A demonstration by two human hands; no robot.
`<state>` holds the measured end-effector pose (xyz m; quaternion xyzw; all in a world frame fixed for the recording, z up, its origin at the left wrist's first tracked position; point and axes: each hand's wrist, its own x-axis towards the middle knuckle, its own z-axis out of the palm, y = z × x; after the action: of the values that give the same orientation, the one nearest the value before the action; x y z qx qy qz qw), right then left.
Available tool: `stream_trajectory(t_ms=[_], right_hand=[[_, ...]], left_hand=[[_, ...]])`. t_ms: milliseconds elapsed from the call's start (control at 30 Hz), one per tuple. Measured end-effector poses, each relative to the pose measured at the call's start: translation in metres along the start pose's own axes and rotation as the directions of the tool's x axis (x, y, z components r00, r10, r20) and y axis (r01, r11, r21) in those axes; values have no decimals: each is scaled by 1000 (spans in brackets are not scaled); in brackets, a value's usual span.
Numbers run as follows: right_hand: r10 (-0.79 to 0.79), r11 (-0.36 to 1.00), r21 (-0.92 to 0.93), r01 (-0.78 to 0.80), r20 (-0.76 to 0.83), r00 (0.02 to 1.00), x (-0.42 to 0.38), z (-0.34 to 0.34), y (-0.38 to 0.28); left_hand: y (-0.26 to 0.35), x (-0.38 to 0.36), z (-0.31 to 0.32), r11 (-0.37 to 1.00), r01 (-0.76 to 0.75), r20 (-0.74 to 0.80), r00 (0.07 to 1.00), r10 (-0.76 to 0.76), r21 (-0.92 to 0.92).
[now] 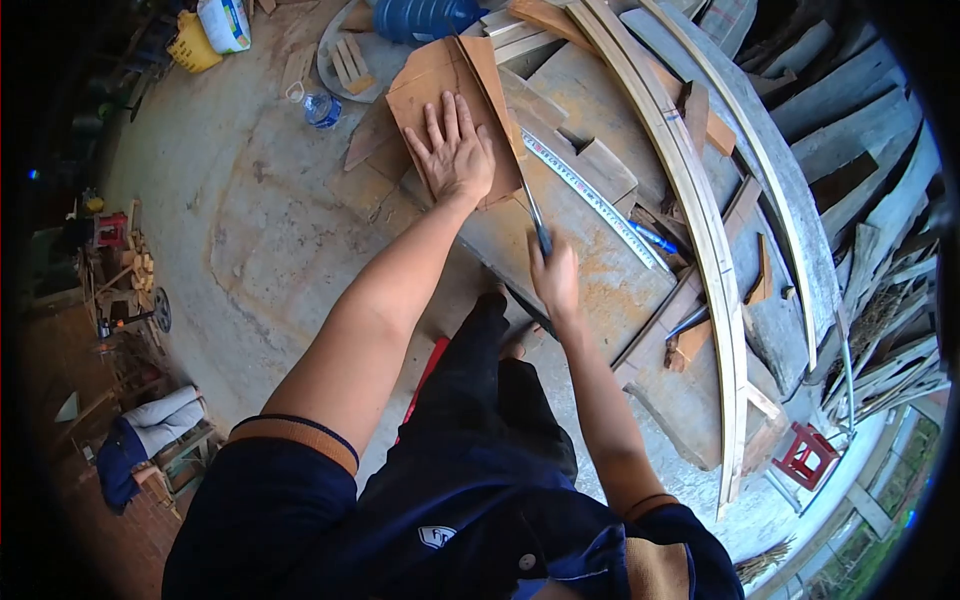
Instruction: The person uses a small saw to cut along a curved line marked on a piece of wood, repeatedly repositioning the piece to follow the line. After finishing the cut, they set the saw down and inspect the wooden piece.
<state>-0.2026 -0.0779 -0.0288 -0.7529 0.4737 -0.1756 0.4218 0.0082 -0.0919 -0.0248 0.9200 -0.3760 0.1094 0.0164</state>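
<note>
My left hand lies flat with fingers spread on a brown wooden board, pressing its upper face. The board has a ragged left edge and a pencil-like line across it. My right hand is wrapped round the dark handle of a thin-bladed hand tool. Its narrow metal part points away from me and runs along the board's right edge; seen edge-on, its exact kind is unclear. Just right of the board, a white measuring tape or ruler lies across the work surface, among scattered sawdust.
Long curved wooden strips sweep along the right side. Wood offcuts and a blue pen-like item lie nearby. A large blue water bottle is at the far end. Rough planks are stacked beyond; another person is at lower left.
</note>
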Motion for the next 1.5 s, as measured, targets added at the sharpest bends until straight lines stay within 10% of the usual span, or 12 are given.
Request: stream_trajectory(t_ms=[200,567,867,1133,1500], right_hand=[[172,985,-43,-169,73,982,-152,-57,58],[-17,997,-72,16,-17,1000,22,11,-14],[142,988,-77,-137,67,988,-169,-54,78],[-12,999,-36,12,-21,1000,19,11,-7],[97,993,-81,-92,67,993,-167,-51,84]], left_hand=[[0,2,0,1000,24,13,1000,-24,-16],[0,-2,-1,999,-1,25,1000,1,-33],[-2,0,2,999,12,8,1000,-11,-40],[-1,1,3,1000,-1,-15,1000,0,-18],[0,0,0,1000,12,11,1000,-12,-25]])
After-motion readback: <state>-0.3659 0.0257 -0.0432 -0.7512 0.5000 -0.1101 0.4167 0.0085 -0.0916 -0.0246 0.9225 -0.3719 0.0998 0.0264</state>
